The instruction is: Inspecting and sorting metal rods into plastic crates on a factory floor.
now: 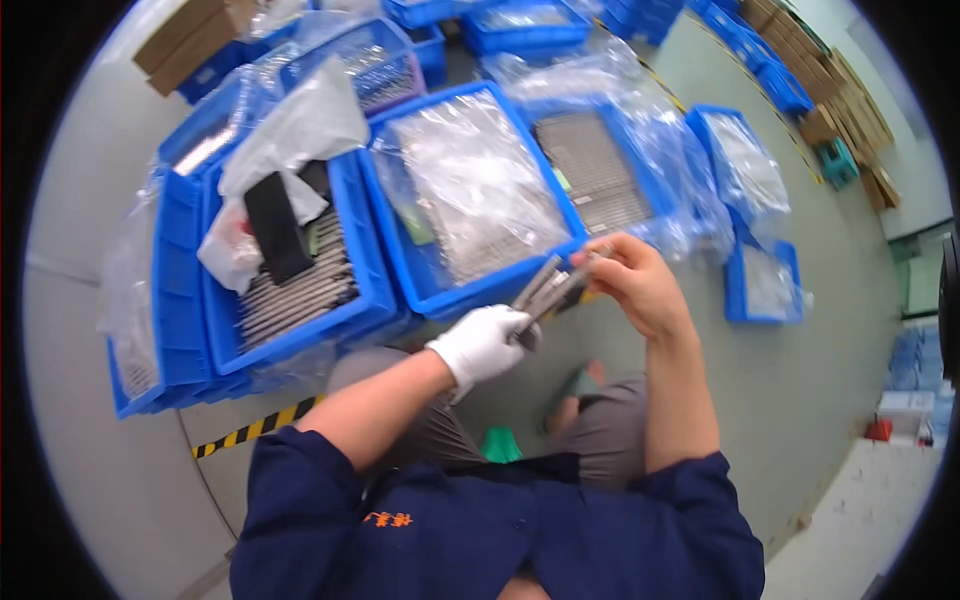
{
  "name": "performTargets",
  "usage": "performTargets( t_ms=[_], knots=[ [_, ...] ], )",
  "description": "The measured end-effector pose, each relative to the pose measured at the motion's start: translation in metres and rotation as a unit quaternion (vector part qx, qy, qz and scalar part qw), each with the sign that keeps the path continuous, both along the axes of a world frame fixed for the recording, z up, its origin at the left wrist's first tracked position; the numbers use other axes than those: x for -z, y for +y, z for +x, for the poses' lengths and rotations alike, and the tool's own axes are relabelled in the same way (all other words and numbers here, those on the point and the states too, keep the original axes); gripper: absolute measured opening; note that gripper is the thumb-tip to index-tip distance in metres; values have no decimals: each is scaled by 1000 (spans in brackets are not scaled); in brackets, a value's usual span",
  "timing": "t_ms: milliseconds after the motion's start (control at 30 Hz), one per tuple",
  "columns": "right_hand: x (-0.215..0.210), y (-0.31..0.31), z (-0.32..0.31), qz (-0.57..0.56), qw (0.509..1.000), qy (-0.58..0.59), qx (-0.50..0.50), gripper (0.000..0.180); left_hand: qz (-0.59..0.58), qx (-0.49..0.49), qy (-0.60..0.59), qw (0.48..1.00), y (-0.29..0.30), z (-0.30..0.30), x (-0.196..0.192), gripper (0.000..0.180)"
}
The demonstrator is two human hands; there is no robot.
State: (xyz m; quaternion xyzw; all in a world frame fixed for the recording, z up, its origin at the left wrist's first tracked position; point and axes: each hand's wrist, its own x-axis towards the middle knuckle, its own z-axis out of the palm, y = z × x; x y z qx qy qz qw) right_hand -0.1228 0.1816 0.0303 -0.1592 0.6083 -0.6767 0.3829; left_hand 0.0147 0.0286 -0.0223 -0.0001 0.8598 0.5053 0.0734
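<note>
Just in front of the person's knees, in the head view, the two hands meet over a grey floor (820,380). The left hand (485,343), in a white glove, is closed around the lower end of a small bundle of thin grey metal strips (548,288), gripping them in a fist. The right hand (632,280), bare, sits just above and to the right of the left one; its fingers (600,256) are pressed together, pinching the upper end of the same strips. The bundle slants from the gloved fist up toward the bare fingertips, so it lies between the two hands and touches both.

Directly beyond the hands stands a blue plastic crate (470,290) lined with a clear plastic bag (480,180); its near rim is just behind the strips. To the left of the gloved hand another blue crate (345,245) holds rows of grey strips, with a black flat piece (275,228) and crumpled white plastic (300,125) lying on top. Beyond the right hand a third blue crate (655,175) holds a dense grid of grey parts under clear film. Further right of the bare hand, well apart, smaller blue trays (765,285) sit on the floor. Below the left forearm runs a yellow and black floor stripe (260,427). Both forearms come out of dark blue sleeves (480,530).
</note>
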Motion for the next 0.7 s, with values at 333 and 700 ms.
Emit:
performTargets(
  t_ms=[333,700],
  knots=[
    [30,-18,34,39,998,-24,-35,14,168,-6,-150,974,-1,-13,7,27],
    [53,-11,22,-149,953,-264,17,22,572,-109,-64,811,-38,-17,-30,57]
  ],
)
